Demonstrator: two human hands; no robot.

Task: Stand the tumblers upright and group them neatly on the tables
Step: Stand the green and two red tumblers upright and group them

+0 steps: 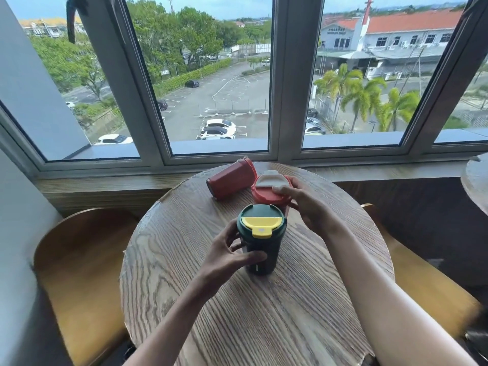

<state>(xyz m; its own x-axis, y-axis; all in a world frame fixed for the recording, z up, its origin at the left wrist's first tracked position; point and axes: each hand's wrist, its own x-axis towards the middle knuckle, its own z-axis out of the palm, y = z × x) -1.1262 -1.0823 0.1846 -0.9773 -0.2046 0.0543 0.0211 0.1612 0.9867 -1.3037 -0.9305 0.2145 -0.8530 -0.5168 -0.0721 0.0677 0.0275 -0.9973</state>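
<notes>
Left hand [227, 256] grips the upright green tumbler [260, 239], yellow-lidded; behind it, right hand [306, 202] clasps the coral tumbler [269, 190]; the red tumbler [231, 178] lies toppled.

Round table [264, 313] is rough-grained matt wood, chairs [79, 273] smooth glossy wood, green tumbler [260, 249] and red tumblers [232, 180] matt plastic-looking.
</notes>
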